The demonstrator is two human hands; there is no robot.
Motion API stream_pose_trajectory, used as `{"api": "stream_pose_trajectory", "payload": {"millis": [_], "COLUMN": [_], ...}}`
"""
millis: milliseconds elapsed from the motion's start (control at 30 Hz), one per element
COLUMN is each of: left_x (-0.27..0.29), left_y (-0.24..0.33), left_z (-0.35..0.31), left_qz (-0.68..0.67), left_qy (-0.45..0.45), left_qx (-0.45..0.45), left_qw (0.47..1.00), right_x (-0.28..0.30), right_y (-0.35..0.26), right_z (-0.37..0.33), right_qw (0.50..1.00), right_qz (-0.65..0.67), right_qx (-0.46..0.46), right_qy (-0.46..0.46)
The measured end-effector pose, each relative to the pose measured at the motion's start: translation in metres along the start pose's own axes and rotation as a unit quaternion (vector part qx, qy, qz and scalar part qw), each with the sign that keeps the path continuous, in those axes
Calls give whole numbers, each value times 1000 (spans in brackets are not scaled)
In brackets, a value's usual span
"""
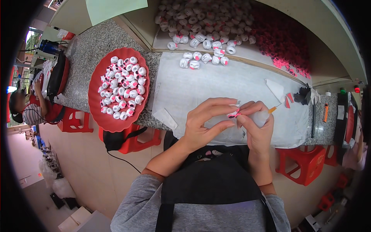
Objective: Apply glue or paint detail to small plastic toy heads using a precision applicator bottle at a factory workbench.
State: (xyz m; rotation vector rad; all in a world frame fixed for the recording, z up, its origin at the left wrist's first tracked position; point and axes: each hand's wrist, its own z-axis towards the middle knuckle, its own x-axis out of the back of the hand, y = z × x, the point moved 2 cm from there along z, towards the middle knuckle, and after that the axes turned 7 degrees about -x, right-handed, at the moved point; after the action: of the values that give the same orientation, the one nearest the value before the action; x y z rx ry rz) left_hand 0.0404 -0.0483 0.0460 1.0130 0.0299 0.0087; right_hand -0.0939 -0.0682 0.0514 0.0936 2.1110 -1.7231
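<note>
Over the paper-covered worktop (185, 92), my two hands meet at a small white round piece with pink and black parts (233, 115). My left hand (206, 120) pinches it between thumb and fingertips. The thumb and forefinger of my right hand (257, 129) touch its right side. Tucked in my right palm is a translucent squeeze bottle (261, 118) with an orange nozzle that points up and right. To the left, a red scalloped tray (96, 83) holds many similar white pieces with pink and black parts.
A shelf box ahead holds a heap of white pieces (205, 23) and a pile of small pink parts (288, 46). Right of the paper lie black scraps (302, 96), a dark rod (313, 120) and an orange cutter (325, 113). Red stools (305, 164) stand below; another person (31, 106) sits far left.
</note>
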Motion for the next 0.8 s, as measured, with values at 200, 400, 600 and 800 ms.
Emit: {"api": "stream_pose_trajectory", "payload": {"millis": [200, 400, 600, 800], "left_x": [-1, 1, 0, 0], "left_y": [-3, -5, -3, -5], "left_z": [-3, -7, -7, -8], "left_qz": [-198, -251, -241, -217], "left_qy": [23, 9, -12, -15], "left_qx": [98, 122, 109, 91], "left_qw": [975, 960, 964, 972], "right_x": [-3, -6, -1, -3], "right_y": [-1, -4, 1, 1], "right_z": [-3, -1, -3, -4], "right_qw": [997, 997, 998, 999], "right_qz": [-19, -68, -50, -32], "right_qx": [67, 5, 7, 1], "right_qy": [21, -48, -40, -37]}}
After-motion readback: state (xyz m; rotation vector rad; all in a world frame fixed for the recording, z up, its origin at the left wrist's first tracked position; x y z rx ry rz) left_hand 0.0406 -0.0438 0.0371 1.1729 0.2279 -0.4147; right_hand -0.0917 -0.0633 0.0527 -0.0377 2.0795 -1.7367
